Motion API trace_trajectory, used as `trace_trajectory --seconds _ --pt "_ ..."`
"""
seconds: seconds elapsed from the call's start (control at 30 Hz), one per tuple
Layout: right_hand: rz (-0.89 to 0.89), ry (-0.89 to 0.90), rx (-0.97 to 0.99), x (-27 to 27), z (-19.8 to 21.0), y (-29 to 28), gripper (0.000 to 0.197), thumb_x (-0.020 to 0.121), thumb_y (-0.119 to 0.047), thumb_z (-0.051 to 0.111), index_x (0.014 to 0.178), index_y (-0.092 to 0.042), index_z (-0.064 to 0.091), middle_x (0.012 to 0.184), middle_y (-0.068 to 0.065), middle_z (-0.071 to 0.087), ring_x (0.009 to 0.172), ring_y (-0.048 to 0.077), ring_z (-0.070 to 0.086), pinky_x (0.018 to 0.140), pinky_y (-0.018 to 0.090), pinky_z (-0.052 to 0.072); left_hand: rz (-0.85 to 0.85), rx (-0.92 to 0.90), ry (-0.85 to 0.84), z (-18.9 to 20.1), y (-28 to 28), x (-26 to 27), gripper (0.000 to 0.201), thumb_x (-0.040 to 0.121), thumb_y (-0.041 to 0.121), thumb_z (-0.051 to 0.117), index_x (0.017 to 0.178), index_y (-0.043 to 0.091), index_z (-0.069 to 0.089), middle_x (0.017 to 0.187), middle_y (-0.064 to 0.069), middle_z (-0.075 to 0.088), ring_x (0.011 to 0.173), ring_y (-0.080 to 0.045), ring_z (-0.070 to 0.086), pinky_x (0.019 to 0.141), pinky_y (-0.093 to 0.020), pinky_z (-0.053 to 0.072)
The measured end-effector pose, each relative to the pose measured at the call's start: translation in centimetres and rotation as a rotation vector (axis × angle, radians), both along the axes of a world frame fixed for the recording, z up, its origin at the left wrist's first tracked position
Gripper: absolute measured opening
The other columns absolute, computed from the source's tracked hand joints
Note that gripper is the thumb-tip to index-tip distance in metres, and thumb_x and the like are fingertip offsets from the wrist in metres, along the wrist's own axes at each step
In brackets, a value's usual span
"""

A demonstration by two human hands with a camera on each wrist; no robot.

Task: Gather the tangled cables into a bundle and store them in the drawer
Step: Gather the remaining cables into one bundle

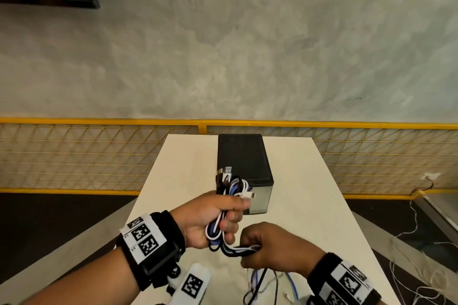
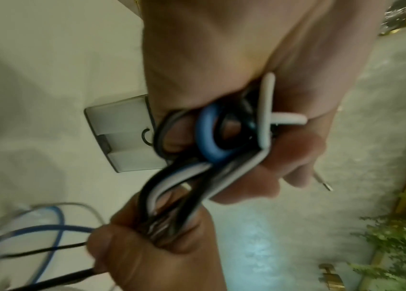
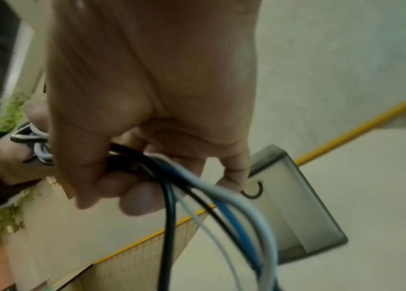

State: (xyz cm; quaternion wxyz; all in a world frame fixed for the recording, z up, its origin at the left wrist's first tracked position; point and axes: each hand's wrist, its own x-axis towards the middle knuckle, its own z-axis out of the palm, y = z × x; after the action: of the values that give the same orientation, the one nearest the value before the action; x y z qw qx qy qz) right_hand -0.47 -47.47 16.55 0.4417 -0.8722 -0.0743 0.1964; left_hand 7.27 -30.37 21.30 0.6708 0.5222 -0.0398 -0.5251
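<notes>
Up close, the left hand (image 1: 210, 218) is curled in a fist around a folded bunch of cables (image 1: 229, 188), black, white and blue, with the loops and a few USB plugs (image 1: 226, 171) sticking up above the thumb. Just beside it, toward the near edge of the table (image 1: 309, 205), the right hand (image 1: 275, 247) is closed around the same strands where they leave the left fist, fingers wrapped over them. In the left wrist view a blue loop (image 2: 209, 135) and a white strand (image 2: 266, 110) cross inside the grip. From the right fist the loose tails (image 1: 260, 282) hang down over the table's near edge, a black, a blue and a white one among them.

Behind the hands, near the middle of the white table, stands a small drawer unit (image 1: 244, 158) with a black top and a pale front; its drawer front carries a dark ring pull (image 3: 255, 190) and looks closed. Beyond the far edge runs a yellow mesh fence (image 1: 99, 156) below a grey wall (image 1: 247, 44). Thin white wires (image 1: 416, 255) lie on the floor off the right edge.
</notes>
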Motion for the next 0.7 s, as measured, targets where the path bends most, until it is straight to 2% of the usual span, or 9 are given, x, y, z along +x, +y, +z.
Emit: trace_trajectory --seconds 0.07,0.13,0.23,0.3,0.4,0.47,0.53,0.6,0.7 --pt "-0.016 -0.154 -0.233 0.0 0.8 -0.3 0.02 0.07 -0.021 0.064 0.06 -0.032 0.05 0.061 -0.011 0.055 0.06 0.005 0.051 0.057 0.026 0.041 -0.032 0.068 0.034 -0.4 0.3 0.1 0.017 0.092 0.016 0.062 0.076 0.016 0.059 0.06 0.0 0.047 0.035 -0.004 0.037 0.043 -0.019 0.039" --pt "-0.037 -0.244 -0.402 -0.2 1.3 -0.4 0.016 0.067 -0.025 0.058 0.06 -0.032 0.046 0.065 -0.009 0.054 0.065 0.01 0.052 0.059 0.028 0.041 -0.05 0.136 0.022 -0.7 0.7 0.1 0.004 0.093 0.012 0.062 0.09 0.011 0.06 0.073 -0.007 0.061 0.035 -0.005 0.039 0.043 -0.02 0.042" --pt "-0.051 -0.339 -0.512 -0.2 2.4 -0.2 0.006 0.071 -0.03 0.056 0.071 -0.026 0.052 0.076 -0.004 0.063 0.072 0.017 0.058 0.062 0.03 0.044 -0.074 0.208 -0.042 -1.2 1.3 0.3 0.014 0.091 0.009 0.063 0.105 0.007 0.061 0.089 -0.014 0.069 0.037 -0.006 0.039 0.044 -0.02 0.045" --pt "-0.028 -0.398 -0.548 0.0 3.0 0.2 0.013 0.072 -0.035 0.053 0.076 -0.023 0.054 0.079 -0.001 0.065 0.073 0.02 0.059 0.062 0.031 0.045 -0.096 0.23 -0.115 -1.4 1.4 0.1 0.013 0.089 0.008 0.066 0.102 0.009 0.065 0.084 -0.012 0.067 0.04 -0.008 0.042 0.045 -0.021 0.046" --pt "0.008 -0.453 -0.599 0.3 3.6 0.5 0.013 0.075 -0.035 0.057 0.073 -0.024 0.051 0.07 -0.002 0.055 0.068 0.021 0.054 0.056 0.03 0.039 -0.14 0.262 -0.263 -1.8 1.4 -0.4 0.012 0.084 0.007 0.071 0.093 0.015 0.069 0.073 -0.002 0.062 0.051 -0.011 0.046 0.046 -0.022 0.045" --pt "0.02 -0.466 -0.65 0.6 3.9 0.8 0.016 0.074 -0.036 0.059 0.075 -0.022 0.053 0.069 -0.004 0.051 0.067 0.021 0.052 0.056 0.031 0.039 -0.173 0.243 -0.325 -2.0 1.3 -0.7 0.015 0.079 0.009 0.074 0.091 0.017 0.069 0.075 -0.002 0.062 0.057 -0.013 0.049 0.045 -0.022 0.044" --pt "0.037 -0.463 -0.679 0.9 4.0 1.1 0.017 0.075 -0.037 0.06 0.077 -0.021 0.055 0.072 -0.003 0.056 0.068 0.021 0.054 0.058 0.031 0.043 -0.194 0.236 -0.39 -2.1 1.2 -0.9 0.015 0.074 0.01 0.076 0.086 0.018 0.071 0.075 -0.003 0.064 0.057 -0.013 0.051 0.046 -0.023 0.044" --pt "0.061 -0.453 -0.694 1.0 4.0 1.5 0.015 0.075 -0.034 0.059 0.082 -0.021 0.059 0.08 0.0 0.064 0.072 0.023 0.059 0.059 0.032 0.047 -0.194 0.232 -0.426 -2.2 1.2 -1.1 0.016 0.071 0.011 0.078 0.084 0.02 0.074 0.076 0.001 0.069 0.062 -0.015 0.058 0.055 -0.026 0.048" --pt "0.028 -0.451 -0.704 1.3 4.0 1.4 0.014 0.072 -0.032 0.06 0.078 -0.022 0.052 0.082 0.002 0.065 0.072 0.026 0.058 0.056 0.029 0.039 -0.202 0.237 -0.465 -3.0 1.0 -1.6 0.029 0.068 0.012 0.08 0.095 0.021 0.075 0.094 0.001 0.074 0.087 -0.016 0.067 0.083 -0.03 0.054"
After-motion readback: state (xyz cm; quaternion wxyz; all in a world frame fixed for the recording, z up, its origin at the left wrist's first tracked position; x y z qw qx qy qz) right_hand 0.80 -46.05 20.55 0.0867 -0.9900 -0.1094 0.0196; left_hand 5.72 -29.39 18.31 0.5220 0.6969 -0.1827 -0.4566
